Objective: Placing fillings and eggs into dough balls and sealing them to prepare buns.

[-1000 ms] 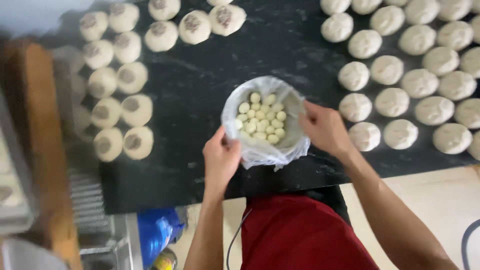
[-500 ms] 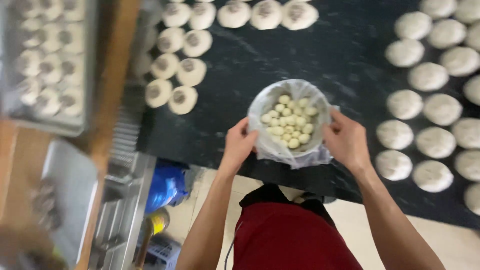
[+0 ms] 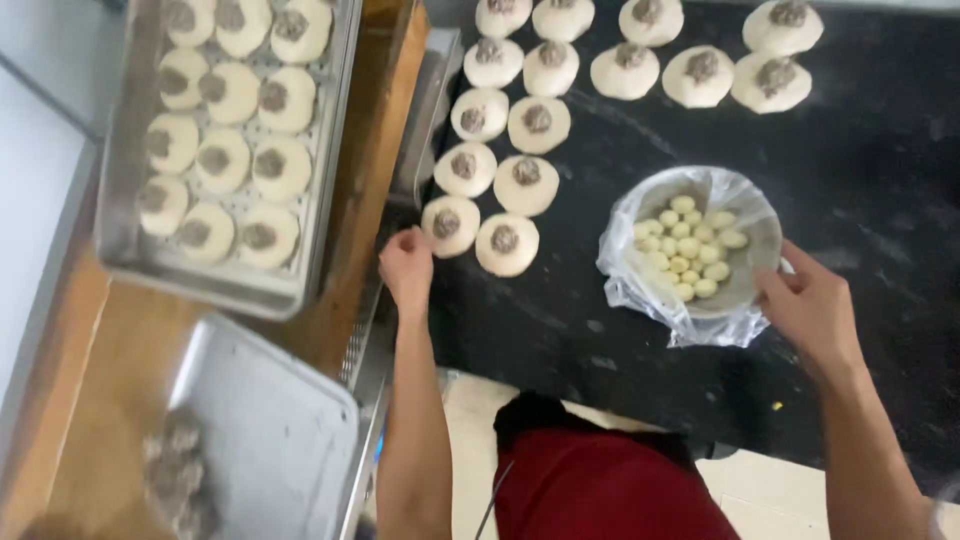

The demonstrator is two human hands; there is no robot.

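A metal bowl (image 3: pixel 752 285) lined with clear plastic holds several small pale yellow balls (image 3: pixel 685 245) on the black counter (image 3: pixel 880 190). My right hand (image 3: pixel 810 305) grips the bowl's near right rim. My left hand (image 3: pixel 405 265) hangs at the counter's left edge, fingers curled and holding nothing, just left of a flat dough round (image 3: pixel 450 225) topped with dark filling. More filled rounds (image 3: pixel 525 185) run in rows up the counter's left side and along its far edge (image 3: pixel 695 75).
A metal tray (image 3: pixel 325 150) of filled dough rounds rests on a wooden surface (image 3: pixel 365 200) at the left. Below it lies another metal tray (image 3: pixel 260 440) with a dark lump of filling (image 3: pixel 175 475). My red apron (image 3: pixel 590 485) shows at the bottom.
The view has swung left, bringing the trays into sight. My left hand let go of the bowl and moved left to the counter's edge. My right hand stays on the bowl.
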